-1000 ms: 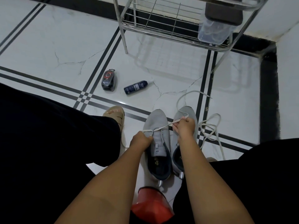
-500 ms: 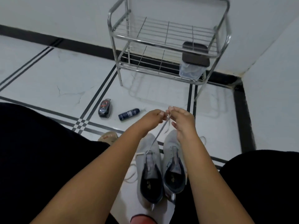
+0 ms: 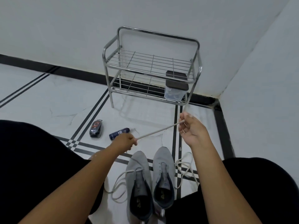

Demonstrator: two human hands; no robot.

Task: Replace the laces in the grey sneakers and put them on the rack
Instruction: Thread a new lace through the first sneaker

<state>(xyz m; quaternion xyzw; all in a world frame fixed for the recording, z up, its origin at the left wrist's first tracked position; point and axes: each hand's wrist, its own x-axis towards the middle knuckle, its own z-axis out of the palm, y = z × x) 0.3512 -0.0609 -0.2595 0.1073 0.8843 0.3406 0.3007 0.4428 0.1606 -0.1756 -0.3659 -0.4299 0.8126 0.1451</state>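
Both hands have drawn apart: left hand (image 3: 127, 141) and right hand (image 3: 191, 129) each pinch the white lace (image 3: 159, 130), stretched taut between them above the grey sneakers (image 3: 150, 178).

Dim, bluish, even light with soft shadows; edges bow, and the picture looks slightly blurred.

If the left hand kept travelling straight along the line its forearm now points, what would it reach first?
Probably the dark blue bottle lying on the floor just beyond the left hand, which pinches the white lace. Depth is unclear; the hand may pass above it.
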